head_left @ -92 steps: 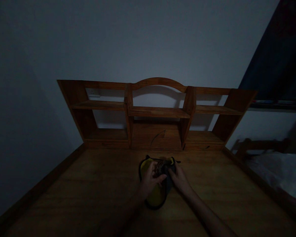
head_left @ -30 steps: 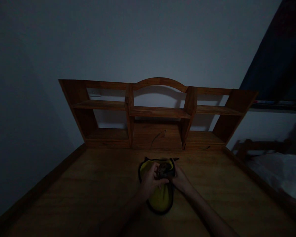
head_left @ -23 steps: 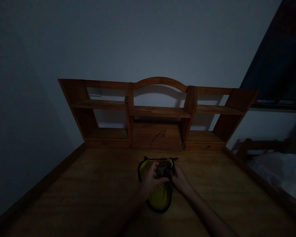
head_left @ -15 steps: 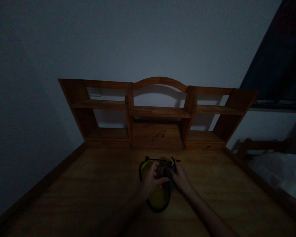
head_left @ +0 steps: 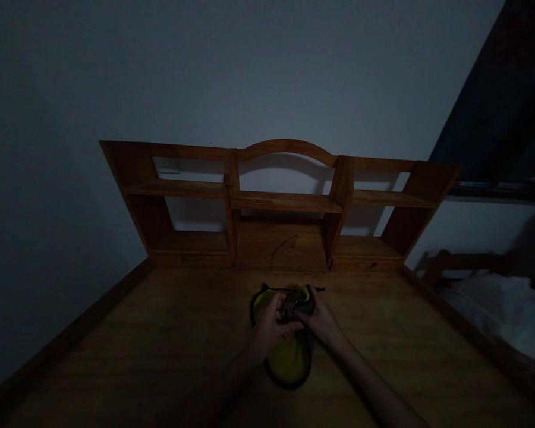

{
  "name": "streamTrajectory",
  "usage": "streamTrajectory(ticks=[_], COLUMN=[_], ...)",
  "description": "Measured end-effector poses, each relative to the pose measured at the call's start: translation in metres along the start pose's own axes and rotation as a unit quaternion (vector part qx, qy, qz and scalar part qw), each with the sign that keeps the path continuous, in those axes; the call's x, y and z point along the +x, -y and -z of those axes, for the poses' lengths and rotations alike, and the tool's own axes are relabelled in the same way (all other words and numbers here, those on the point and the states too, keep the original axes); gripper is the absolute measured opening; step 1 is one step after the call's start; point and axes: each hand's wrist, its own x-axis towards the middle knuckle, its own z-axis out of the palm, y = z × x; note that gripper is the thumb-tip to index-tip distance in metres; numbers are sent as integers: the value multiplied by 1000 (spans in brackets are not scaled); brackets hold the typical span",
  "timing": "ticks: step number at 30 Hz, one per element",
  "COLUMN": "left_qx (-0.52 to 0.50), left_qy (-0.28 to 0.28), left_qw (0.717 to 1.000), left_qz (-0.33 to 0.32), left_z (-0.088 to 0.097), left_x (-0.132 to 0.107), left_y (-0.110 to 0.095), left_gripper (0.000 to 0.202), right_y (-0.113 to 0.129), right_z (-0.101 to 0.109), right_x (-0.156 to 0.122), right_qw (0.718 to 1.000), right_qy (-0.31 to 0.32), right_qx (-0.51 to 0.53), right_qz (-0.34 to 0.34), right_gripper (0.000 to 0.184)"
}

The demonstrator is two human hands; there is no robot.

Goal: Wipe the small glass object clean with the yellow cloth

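Note:
An unfolded dark case (head_left: 289, 359) with a yellow lining and black edging lies on the wooden desk. My left hand (head_left: 270, 327) is over its left part, fingers curled round a small dark, reddish-brown bundle (head_left: 289, 306) whose kind I cannot make out in the dim light. Opposite it, my right hand (head_left: 323, 321) grips the case's folded-up right side, its thumb reaching in beside the bundle. Both hands nearly meet over the middle of the case. Part of the bundle is hidden by the fingers.
Behind the case, a wooden shelf unit (head_left: 285, 202) stands along the back of the desk (head_left: 182, 333) against a pale wall. Raised wooden edges run along both desk sides. Beyond the right edge is a bed with pale bedding (head_left: 494, 309). A dark window is at upper right.
My right thumb has moved left and down, closer to the bundle, and the case's right side is turned more open. The left hand stays almost in place. The view has shifted slightly.

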Motion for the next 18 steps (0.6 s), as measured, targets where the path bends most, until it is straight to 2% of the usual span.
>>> streamTrajectory(ticks=[3, 8, 14, 18], left_qx=[14, 32, 39, 31], left_qy=[-5, -6, -24, -16], left_qw=[1000, 999, 999, 999], left_qz=[-2, -5, -5, -7], left_z=[1, 2, 2, 2], left_x=[1, 2, 3, 3], left_y=[0, 0, 3, 3], left_gripper=[54, 51, 54, 52], right_y=[-3, -12, -8, -4], right_z=[0, 0, 3, 4], right_x=[0, 0, -2, -2], right_qw=[999, 998, 996, 996], right_qy=[27, 36, 41, 13], right_qx=[29, 39, -7, -21], right_qz=[12, 43, 73, 81], right_gripper=[57, 59, 46, 40])
